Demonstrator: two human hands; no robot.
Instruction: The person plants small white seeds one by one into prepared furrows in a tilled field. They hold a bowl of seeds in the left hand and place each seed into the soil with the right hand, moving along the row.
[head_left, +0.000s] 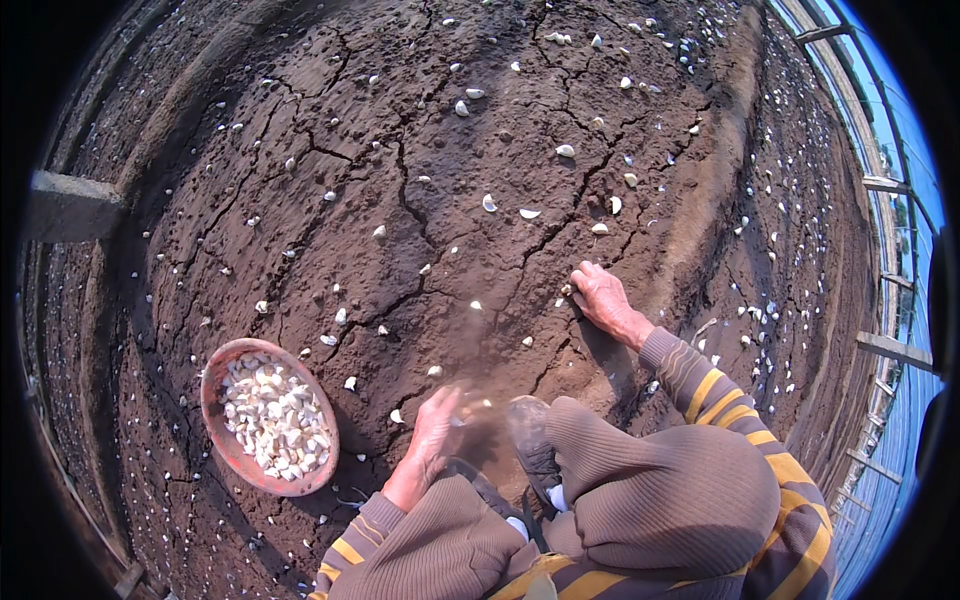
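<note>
My right hand [605, 305] reaches down to the cracked brown soil [480, 260], its fingers bent together around a small pale garlic clove [568, 289] at their tips. Close to my shoes, my left hand [430, 432] hovers low over the ground. Its fingertips are smeared by motion, so whether they grip anything cannot be made out. Whitish garlic cloves are spread across the soil in front of both hands, among them one clove [396, 416] just left of my left hand. A reddish oval bowl [212, 410] heaped with loose cloves rests on the soil to the left.
My shoes [530, 430] stand on the soil between my hands, with my knees [660, 490] just behind. A raised soil ridge [715, 190] runs along the right. Grey posts [75, 207] stand at the far left; a blue sheet wall [885, 510] with bars lines the right edge.
</note>
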